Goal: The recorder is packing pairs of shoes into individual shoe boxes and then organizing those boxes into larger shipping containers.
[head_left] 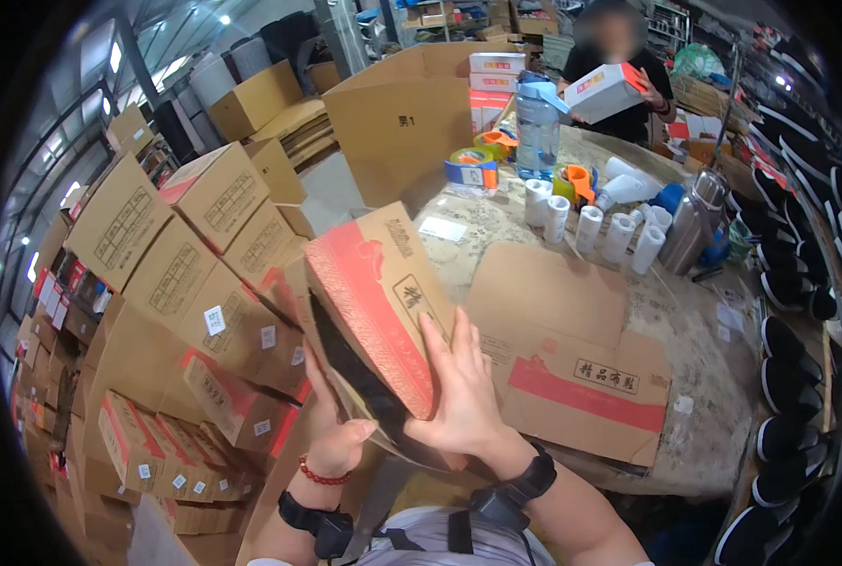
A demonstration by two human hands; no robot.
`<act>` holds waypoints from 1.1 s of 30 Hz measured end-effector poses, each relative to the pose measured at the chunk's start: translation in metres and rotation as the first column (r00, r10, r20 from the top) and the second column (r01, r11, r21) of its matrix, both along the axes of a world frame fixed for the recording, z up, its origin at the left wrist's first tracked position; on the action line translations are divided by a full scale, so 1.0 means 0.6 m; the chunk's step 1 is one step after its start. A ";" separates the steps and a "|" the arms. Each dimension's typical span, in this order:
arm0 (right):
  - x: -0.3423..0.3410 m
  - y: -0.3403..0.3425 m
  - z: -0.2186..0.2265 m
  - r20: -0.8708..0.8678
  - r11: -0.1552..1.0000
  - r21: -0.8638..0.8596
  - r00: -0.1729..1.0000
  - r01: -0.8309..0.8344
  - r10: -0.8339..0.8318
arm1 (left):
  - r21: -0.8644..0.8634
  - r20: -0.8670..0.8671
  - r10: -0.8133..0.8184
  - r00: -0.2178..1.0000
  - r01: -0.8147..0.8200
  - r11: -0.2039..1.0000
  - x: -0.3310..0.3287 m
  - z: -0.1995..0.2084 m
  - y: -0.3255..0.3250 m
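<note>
Between my hands, tilted above the near left edge of the table, is a brown cardboard shoebox (369,307) with a red band. Its lid gapes along the left side, and something dark shows inside. My left hand (336,439) grips the box's near left edge, thumb toward the opening. My right hand (463,396) lies over the lid's near right corner, with its fingers along the top and its thumb at the near edge. To the right, an unfolded cardboard box blank (553,302) with a matching red band lies flat on the table (713,377).
Stacked cardboard cartons (171,264) and more shoeboxes (133,443) stand on the left. White rolls (619,236), tape dispensers (473,170), a blue water bottle (537,132) and a metal flask (694,222) crowd the table's far side. Dark shoes (789,377) line a right-hand rack. Across the table, a person (619,94) holds a white-and-red box.
</note>
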State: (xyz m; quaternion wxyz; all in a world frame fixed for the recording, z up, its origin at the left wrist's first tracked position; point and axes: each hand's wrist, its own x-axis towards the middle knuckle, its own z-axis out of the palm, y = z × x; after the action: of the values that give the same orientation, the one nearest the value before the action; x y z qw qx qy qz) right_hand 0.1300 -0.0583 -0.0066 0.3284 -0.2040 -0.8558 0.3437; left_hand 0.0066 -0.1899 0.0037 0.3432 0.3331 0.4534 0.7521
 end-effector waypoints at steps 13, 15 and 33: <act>0.031 -0.070 -0.042 -0.373 0.651 -0.502 0.822 -0.569 0.431 | -0.045 0.058 -0.113 0.992 0.115 0.992 -0.071 -0.031 -0.179; 0.000 -0.106 -0.049 -0.416 0.487 -0.564 0.738 -0.667 0.531 | -0.032 0.008 -0.119 0.993 0.119 0.992 -0.070 -0.026 -0.224; -0.243 -0.410 0.070 -0.243 0.510 -0.075 0.512 -0.857 0.824 | 0.282 0.263 0.813 0.520 -0.847 0.451 -0.055 -0.099 -0.557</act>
State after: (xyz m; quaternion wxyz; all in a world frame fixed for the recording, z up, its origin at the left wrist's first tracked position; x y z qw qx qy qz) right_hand -0.0156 -0.3042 0.0354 0.1733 0.2396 -0.7780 0.5544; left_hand -0.0264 -0.5241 -0.0555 -0.1184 0.0940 0.3886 0.9089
